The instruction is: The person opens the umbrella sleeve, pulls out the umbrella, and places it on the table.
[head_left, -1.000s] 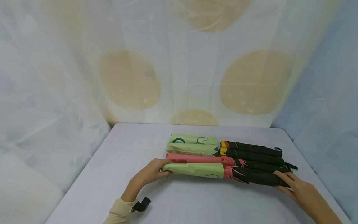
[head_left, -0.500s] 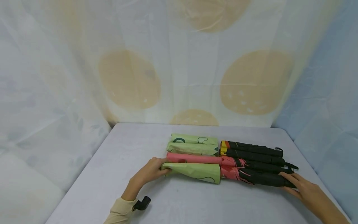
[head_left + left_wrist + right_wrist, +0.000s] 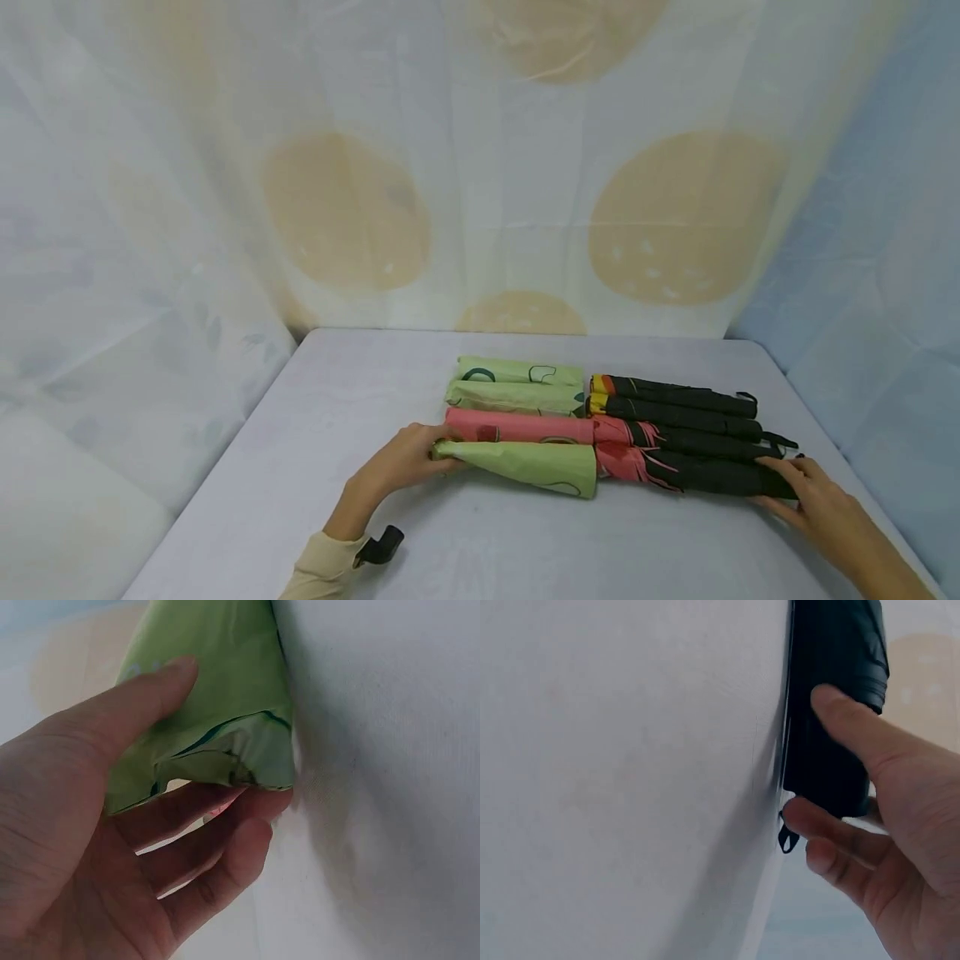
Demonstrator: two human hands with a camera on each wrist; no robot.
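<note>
While the left hand (image 3: 401,463) grips the green fabric umbrella sleeve (image 3: 525,463), the black folded umbrella (image 3: 705,477) at 3 o'clock is clasped by the right hand (image 3: 813,500).

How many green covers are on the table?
3. Two green covers lie at the back; the left hand holds the nearest one. More could hide underneath.

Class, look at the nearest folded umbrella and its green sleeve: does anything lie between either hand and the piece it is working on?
Nothing visible does. The left hand already grips the narrow end of the green sleeve, and the right hand already holds the black end of the nearest umbrella. The other umbrellas lie behind.
</note>
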